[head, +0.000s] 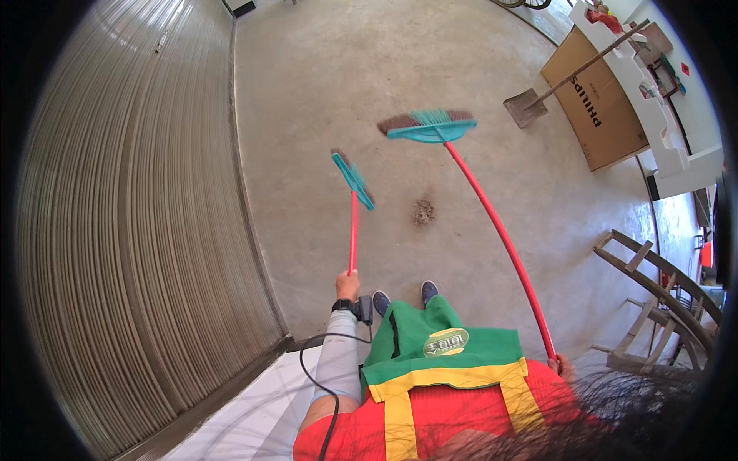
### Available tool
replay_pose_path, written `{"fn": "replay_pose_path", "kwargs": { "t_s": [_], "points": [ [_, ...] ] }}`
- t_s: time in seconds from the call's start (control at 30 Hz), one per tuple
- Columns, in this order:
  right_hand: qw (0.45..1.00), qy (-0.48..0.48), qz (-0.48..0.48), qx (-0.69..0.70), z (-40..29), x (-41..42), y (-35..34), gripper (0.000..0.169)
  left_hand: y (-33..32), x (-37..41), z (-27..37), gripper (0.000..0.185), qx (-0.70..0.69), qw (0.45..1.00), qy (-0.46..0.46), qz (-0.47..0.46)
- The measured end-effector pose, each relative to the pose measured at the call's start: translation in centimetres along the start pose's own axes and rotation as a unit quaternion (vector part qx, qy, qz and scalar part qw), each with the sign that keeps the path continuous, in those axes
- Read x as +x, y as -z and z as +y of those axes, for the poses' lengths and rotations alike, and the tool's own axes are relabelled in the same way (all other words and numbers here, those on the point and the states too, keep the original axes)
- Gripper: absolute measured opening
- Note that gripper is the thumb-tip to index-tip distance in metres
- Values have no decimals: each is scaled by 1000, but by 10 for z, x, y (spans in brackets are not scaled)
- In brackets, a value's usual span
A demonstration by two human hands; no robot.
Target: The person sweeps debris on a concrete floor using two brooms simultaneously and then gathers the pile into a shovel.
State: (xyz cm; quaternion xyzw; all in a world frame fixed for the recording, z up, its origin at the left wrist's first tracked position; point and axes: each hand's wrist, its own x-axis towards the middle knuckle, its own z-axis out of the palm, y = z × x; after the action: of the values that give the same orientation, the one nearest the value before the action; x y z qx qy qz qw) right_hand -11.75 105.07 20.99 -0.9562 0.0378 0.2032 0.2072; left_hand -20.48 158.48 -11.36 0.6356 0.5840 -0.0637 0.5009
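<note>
My left hand (347, 284) grips the red handle of one broom (354, 233), whose teal head with brown and teal bristles is angled to the left of a small debris pile (424, 212). My right hand (562, 367), partly hidden at my right side, is closed around the red handle of a second broom (493, 216). Its wide teal head lies beyond the pile, with brown bristles at both ends and teal ones between. The pile of brown and pale bits sits on the concrete floor between the two brooms, ahead of my shoes (428, 291).
A roller shutter (138, 190) runs along the left. At right, a shovel (527, 108) leans against a cardboard box (602, 104) bearing writing, beside white foam packing (663, 124). Nearer stands a wooden ladder-like frame (657, 311). A black cable (311, 369) runs along my left arm.
</note>
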Motion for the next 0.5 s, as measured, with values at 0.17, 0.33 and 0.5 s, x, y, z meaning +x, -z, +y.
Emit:
{"fn": "replay_pose_path", "kwargs": {
  "t_s": [0.17, 0.33, 0.5],
  "points": [
    [984, 1, -161, 72, 39, 54, -11, 26, 46, -41, -1, 33, 29, 999, -42, -2],
    [993, 61, -78, -69, 12, 100, -44, 34, 60, -93, 16, 33, 134, 978, -162, 19],
    [983, 110, -104, -107, -27, 95, -56, 32, 35, -109, 17, 33, 134, 981, -137, -34]
  ]
}}
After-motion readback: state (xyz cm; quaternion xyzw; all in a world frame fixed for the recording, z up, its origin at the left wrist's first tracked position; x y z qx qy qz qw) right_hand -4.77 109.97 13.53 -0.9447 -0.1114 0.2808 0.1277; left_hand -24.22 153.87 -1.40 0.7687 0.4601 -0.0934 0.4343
